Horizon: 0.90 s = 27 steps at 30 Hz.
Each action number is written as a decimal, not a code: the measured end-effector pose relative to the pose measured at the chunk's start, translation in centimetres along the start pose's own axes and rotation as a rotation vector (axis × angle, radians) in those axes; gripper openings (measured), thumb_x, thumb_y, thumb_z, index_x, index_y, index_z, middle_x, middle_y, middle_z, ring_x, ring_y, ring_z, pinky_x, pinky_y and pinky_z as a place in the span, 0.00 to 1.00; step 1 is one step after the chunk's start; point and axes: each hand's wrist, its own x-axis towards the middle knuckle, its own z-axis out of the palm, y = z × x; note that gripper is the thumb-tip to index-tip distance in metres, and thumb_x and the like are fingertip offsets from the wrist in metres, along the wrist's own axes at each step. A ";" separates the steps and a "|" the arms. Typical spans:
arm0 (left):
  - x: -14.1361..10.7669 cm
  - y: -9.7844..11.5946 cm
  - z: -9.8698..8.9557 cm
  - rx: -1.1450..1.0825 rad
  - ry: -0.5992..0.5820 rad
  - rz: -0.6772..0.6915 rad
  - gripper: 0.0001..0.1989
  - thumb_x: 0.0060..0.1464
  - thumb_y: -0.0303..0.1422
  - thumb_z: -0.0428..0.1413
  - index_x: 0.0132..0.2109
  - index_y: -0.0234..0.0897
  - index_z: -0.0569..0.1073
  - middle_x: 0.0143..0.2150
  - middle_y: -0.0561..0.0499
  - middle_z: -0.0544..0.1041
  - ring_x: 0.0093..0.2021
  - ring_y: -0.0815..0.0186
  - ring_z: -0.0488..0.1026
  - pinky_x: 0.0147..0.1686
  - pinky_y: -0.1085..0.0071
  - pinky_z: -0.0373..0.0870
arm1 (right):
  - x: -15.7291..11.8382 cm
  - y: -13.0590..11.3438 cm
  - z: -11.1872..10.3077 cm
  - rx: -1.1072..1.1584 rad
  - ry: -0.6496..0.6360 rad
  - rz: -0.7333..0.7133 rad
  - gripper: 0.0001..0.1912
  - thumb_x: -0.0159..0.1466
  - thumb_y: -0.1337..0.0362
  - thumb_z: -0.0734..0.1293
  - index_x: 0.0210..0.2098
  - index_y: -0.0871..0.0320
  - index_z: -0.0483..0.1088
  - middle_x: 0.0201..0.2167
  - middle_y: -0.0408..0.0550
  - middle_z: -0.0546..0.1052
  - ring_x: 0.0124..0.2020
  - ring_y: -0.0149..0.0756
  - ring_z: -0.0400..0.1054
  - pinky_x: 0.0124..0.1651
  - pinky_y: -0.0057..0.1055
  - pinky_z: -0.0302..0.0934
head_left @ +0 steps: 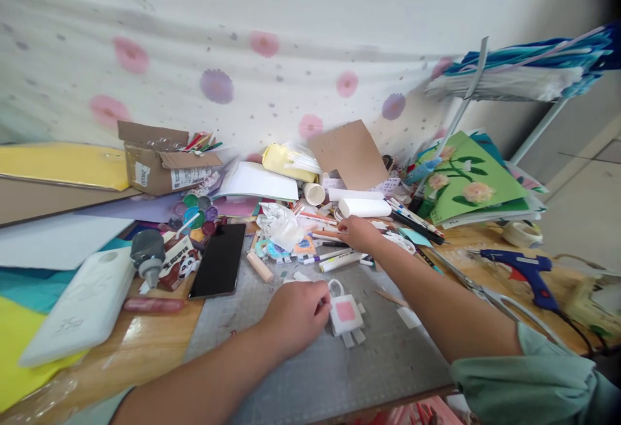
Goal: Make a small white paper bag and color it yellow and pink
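Observation:
A small white padlock-shaped piece [345,316] with a pink square and paper tabs lies on the grey cutting mat [388,360]. My left hand [301,312] is beside its left edge, fingers curled in; what they hold, if anything, is hidden. Farther back, my right hand [359,233] reaches into a pile of pens, its fingertips at an orange-brown pencil [330,236]. Whether they grip it is too small to tell. White and yellow markers [342,260] lie just in front of that hand. Crumpled clear plastic [281,226] covers part of some coloured cutouts [277,250].
A black phone [219,261], a white power bank [80,305] and a glue bottle [148,257] are on the left. Scissors [478,288] and a blue glue gun [526,270] lie right, near my right forearm. A cardboard box [162,160] stands at the back left.

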 end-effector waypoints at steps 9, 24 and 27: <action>-0.5 0.3 0.5 0.014 0.002 0.087 0.08 0.54 0.31 0.51 0.32 0.39 0.74 0.28 0.50 0.77 0.30 0.61 0.72 0.28 0.70 0.59 | -2.5 -6.1 -1.7 0.148 0.051 -0.321 0.13 0.67 0.60 0.63 0.48 0.59 0.69 0.48 0.51 0.72 0.45 0.40 0.69 0.47 0.43 0.65; -1.1 0.1 -1.6 -0.057 0.509 -0.020 0.14 0.60 0.38 0.46 0.41 0.33 0.71 0.32 0.46 0.73 0.31 0.63 0.69 0.34 0.67 0.65 | -6.9 -6.3 -1.8 0.728 0.109 -0.405 0.05 0.62 0.66 0.64 0.33 0.58 0.61 0.25 0.38 0.64 0.26 0.29 0.59 0.29 0.26 0.56; -0.6 -0.5 -1.8 -0.066 0.589 0.120 0.24 0.54 0.45 0.55 0.53 0.36 0.67 0.47 0.42 0.73 0.43 0.57 0.70 0.43 0.64 0.66 | -10.9 -3.3 -1.6 0.895 0.098 -0.317 0.08 0.60 0.63 0.66 0.34 0.57 0.60 0.24 0.38 0.64 0.24 0.28 0.58 0.26 0.25 0.54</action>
